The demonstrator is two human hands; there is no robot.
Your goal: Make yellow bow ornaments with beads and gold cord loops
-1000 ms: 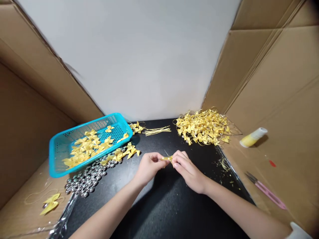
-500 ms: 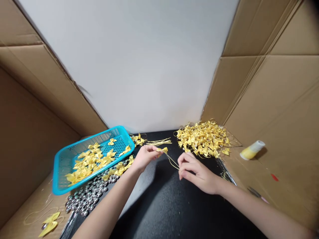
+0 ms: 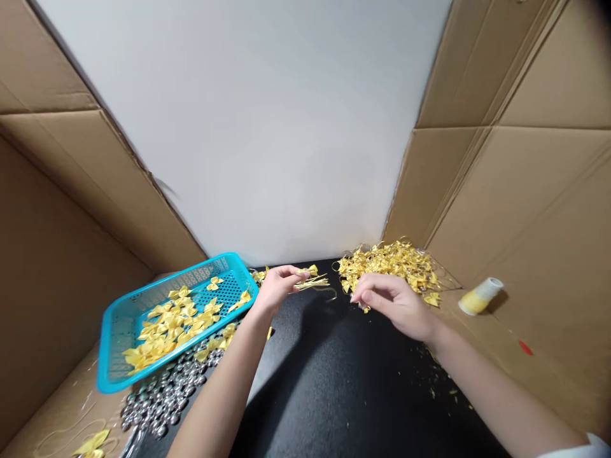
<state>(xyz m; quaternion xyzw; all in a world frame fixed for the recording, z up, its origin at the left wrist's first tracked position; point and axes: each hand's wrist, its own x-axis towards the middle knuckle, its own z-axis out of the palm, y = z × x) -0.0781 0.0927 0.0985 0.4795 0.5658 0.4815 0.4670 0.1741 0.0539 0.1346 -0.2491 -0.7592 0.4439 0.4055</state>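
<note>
My left hand (image 3: 279, 287) pinches a yellow ribbon bow (image 3: 312, 270) between thumb and fingertips, above the far part of the black tabletop. A thin cord (image 3: 327, 291) curls down just right of the bow. To the right, my right hand (image 3: 401, 306) hovers apart from it, thumb and fingertips drawn together. Whether anything is between those fingertips is too small to make out. Behind this hand lies a large heap of yellow bows (image 3: 391, 261) with cord loops. A bundle of cut yellow cords (image 3: 317, 282) lies close behind my left fingertips.
At left, a turquoise basket (image 3: 102, 356) holds more yellow bows. Shiny silver beads (image 3: 165, 394) spread beside it. A yellow-and-white thread spool (image 3: 481, 296) stands on the cardboard at right, near a red scrap (image 3: 526, 347). Cardboard walls (image 3: 525, 191) flank both sides.
The cord that stretched from the bow to my right hand now hangs loose. My right hand has moved right, away from the bow. My left hand still has the bow, slightly higher.
</note>
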